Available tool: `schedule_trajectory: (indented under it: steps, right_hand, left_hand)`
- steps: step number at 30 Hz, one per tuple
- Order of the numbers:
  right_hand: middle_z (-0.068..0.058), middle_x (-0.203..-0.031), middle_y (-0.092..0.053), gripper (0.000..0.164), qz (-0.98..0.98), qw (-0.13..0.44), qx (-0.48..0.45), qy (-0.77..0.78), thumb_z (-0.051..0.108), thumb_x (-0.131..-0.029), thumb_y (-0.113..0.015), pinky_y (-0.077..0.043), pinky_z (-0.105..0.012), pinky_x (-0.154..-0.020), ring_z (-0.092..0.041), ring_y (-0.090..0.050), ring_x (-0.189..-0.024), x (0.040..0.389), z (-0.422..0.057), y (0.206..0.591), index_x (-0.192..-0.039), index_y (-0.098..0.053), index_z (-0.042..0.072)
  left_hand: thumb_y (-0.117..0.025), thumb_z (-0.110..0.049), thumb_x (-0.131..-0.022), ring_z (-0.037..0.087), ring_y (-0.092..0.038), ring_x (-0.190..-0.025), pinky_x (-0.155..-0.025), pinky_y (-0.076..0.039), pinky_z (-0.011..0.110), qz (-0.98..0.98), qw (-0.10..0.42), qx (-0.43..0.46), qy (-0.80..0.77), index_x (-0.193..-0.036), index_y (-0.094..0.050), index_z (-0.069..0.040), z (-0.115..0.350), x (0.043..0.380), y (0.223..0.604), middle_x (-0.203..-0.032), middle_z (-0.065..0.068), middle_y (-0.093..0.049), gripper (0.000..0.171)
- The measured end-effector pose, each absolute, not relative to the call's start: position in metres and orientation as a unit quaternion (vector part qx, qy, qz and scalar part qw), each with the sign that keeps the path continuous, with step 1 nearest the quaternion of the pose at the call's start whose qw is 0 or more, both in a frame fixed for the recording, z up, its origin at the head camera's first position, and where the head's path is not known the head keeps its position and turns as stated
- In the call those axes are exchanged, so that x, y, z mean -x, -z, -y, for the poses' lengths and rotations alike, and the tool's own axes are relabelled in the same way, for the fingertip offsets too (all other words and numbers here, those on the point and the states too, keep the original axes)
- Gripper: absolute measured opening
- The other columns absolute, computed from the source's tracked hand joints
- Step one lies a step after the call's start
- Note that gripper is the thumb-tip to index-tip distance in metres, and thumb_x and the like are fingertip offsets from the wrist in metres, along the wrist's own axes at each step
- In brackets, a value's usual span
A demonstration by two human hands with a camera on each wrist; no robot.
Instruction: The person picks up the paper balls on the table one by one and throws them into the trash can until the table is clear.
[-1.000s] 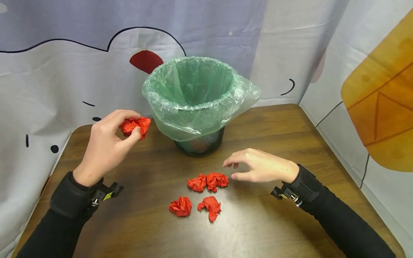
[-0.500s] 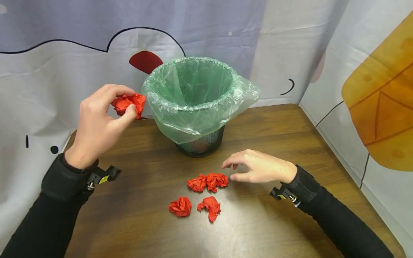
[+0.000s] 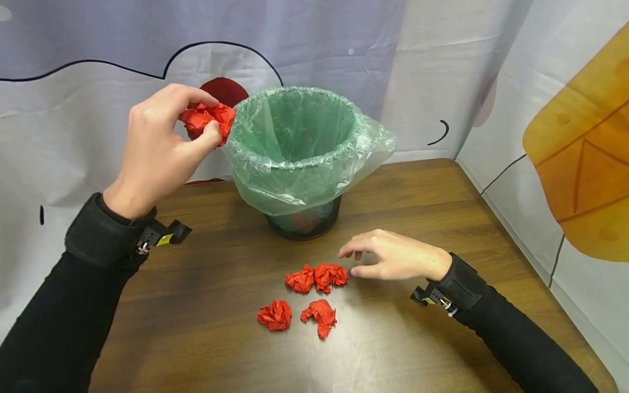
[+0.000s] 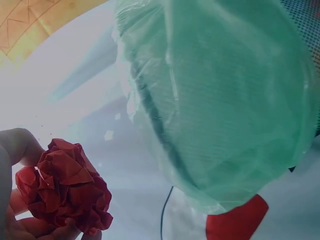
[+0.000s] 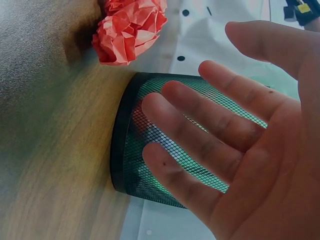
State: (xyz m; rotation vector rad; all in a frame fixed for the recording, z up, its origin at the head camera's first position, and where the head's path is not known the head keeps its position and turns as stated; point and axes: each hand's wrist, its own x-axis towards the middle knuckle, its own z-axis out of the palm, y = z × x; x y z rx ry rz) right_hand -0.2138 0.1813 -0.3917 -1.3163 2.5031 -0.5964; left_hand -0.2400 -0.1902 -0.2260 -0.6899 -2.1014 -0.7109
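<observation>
My left hand (image 3: 164, 144) pinches a crumpled red paper ball (image 3: 208, 121) between thumb and fingers, raised at the left rim of the lined bin. In the left wrist view the same paper ball (image 4: 67, 187) sits in my fingertips beside the green bag (image 4: 235, 100). The black mesh bin (image 3: 309, 218) wears a green plastic liner (image 3: 295, 188) folded over its rim. My right hand (image 3: 393, 254) holds nothing; its fingers are relaxed, close to the right one of two touching paper balls (image 3: 331, 275). The right wrist view shows its spread fingers (image 5: 200, 135) before the mesh.
Nearer the front of the wooden table (image 3: 211, 327) lie two more red paper balls, a round one (image 3: 275, 315) and a looser one (image 3: 321, 316). Something reddish shows through the mesh low in the bin. A printed curtain (image 3: 147, 33) hangs behind and along the right side.
My left hand has lifted the red paper ball from beside the bin's lower left up to rim height, last moving slightly right. The right hand and the balls on the table stay put.
</observation>
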Motion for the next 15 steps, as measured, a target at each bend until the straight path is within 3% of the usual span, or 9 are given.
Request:
schedule_trajectory:
  steps: [8,15]
  right_hand:
    - [0.015,-0.123,-0.064,0.033,-0.86,0.122,0.452,0.203,0.035,-0.097,-0.064,-0.052,-0.032,-0.091,-0.004,-0.063,-0.102,0.215,-0.183,0.395,-0.13,-0.064,0.028]
    - [0.014,-0.123,-0.065,0.033,-0.857,0.135,0.448,0.215,0.033,-0.097,-0.065,-0.053,-0.038,-0.091,-0.011,-0.065,-0.103,0.216,-0.184,0.396,-0.13,-0.064,0.027]
  left_hand:
    - [-0.059,-0.009,-0.088,0.0,-0.047,-0.082,-0.074,-0.033,0.016,0.842,0.377,0.262,0.282,-0.104,-0.073,-0.001,0.174,0.25,0.212,-0.098,0.011,-0.07,0.024]
    - [-0.059,-0.011,-0.089,0.0,-0.047,-0.085,-0.073,-0.035,0.015,0.855,0.355,0.261,0.272,-0.108,-0.073,-0.003,0.166,0.263,0.201,-0.102,0.01,-0.07,0.026]
